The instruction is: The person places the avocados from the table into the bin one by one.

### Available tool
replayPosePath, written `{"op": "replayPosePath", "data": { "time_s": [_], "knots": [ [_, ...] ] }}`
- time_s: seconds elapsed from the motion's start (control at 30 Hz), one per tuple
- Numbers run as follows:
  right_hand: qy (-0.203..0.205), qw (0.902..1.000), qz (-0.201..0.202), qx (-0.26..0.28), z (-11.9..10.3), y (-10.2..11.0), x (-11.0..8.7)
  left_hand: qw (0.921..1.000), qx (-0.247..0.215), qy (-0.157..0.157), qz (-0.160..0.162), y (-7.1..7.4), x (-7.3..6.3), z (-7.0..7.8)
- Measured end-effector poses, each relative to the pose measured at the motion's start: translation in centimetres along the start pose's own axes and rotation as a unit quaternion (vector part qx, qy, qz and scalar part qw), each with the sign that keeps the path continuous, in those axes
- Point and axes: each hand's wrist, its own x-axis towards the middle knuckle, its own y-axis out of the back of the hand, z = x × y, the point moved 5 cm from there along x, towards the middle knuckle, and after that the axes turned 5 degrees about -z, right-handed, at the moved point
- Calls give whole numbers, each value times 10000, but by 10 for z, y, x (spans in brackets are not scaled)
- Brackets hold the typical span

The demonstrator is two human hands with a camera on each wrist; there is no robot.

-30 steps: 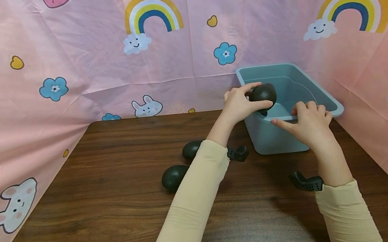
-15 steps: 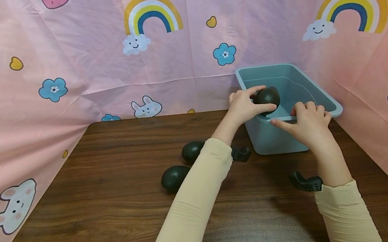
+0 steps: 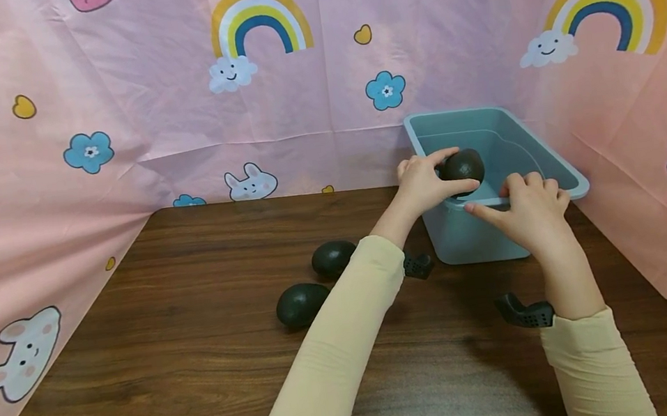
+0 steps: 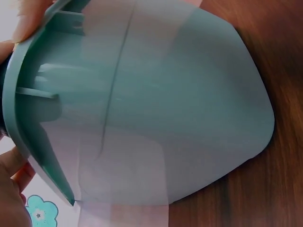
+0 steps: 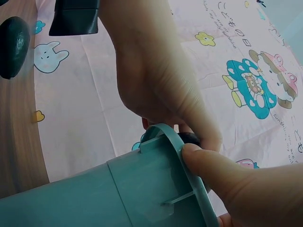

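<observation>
Pink patterned cloth [image 3: 170,117] walls the brown wooden table [image 3: 171,370] on three sides; from where I stand, the wood spreads widest from seven to eleven o'clock. One bin [image 3: 477,238] stands at two o'clock, near the table's right edge. The left hand [image 3: 422,186] holds one avocado [image 3: 464,168] between curved thumb and fingers, at the bin's mouth, eight o'clock side. The right hand [image 3: 533,210] grips the near rim at six o'clock. Two more avocados [image 3: 302,305] lie close together at eight o'clock from the bin: three altogether.
</observation>
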Motion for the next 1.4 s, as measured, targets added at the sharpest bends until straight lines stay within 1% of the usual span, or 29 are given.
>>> {"op": "replayPosePath", "data": {
  "time_s": [0.13, 0.23, 0.37, 0.57, 0.67, 0.77, 1.03, 1.2, 1.4],
  "knots": [
    [-11, 10000, 0, -1, -1, 1, -1, 9990, 447, -24, 41, -4, -1, 2],
    [-11, 10000, 17, -1, -1, 2, -2, 9977, 667, -67, 94, -6, -1, 3],
    [-20, 10000, 9, -18, -2, 2, -2, 9972, 735, -86, 117, -8, -2, 2],
    [-22, 10000, -1, -20, -2, 2, -1, 9966, 818, -76, 69, -9, -2, 1],
    [-27, 10000, 1, -7, -2, 2, -2, 9962, 876, -38, -11, -9, -3, 1],
    [-25, 10000, -13, -7, -2, 1, -2, 9947, 1011, 30, -162, -9, -4, 2],
    [-4, 10000, -4, -16, -1, 1, -2, 9861, 1605, 46, -421, -10, -7, 4],
    [-8, 10000, 0, -23, -1, 1, -2, 9825, 1782, 86, -536, -12, -8, 3],
    [6, 10000, 9, -29, -1, 0, -2, 9776, 1988, 33, -688, -12, -9, 1]
  ]
}}
